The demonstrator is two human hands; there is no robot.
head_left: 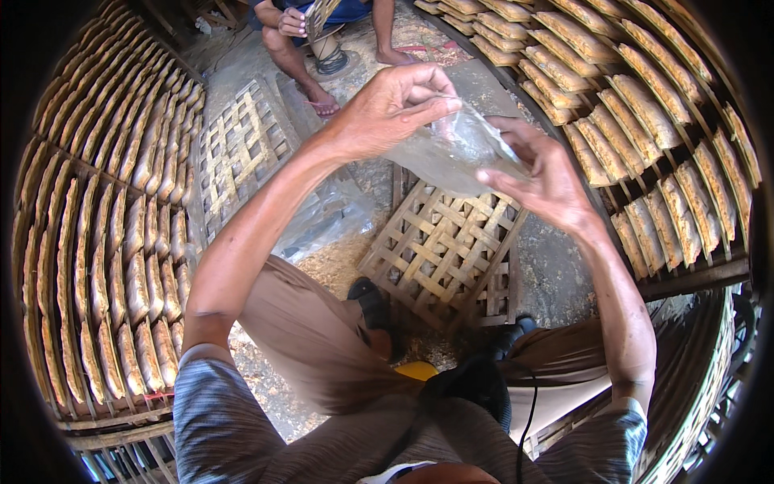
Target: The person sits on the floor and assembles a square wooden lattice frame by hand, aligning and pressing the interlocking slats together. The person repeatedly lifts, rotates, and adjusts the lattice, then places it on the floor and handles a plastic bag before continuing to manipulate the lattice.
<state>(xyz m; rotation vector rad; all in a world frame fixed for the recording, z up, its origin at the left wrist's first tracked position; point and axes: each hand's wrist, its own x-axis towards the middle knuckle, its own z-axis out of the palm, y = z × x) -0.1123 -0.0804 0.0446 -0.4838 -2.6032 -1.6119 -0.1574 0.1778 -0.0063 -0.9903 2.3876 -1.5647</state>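
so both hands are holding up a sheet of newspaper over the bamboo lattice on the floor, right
Not quite. It is a clear plastic bag, not newspaper. The head view shows the left hand and right hand gripping it together above the bamboo lattice on the floor.

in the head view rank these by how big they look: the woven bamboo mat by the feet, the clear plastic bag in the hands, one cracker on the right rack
1. woven bamboo mat
2. clear plastic bag, though it sits nearer the camera, so the ranking against the mat is unsure
3. one cracker, plainly the smallest

Left hand and right hand both pinch the bag.
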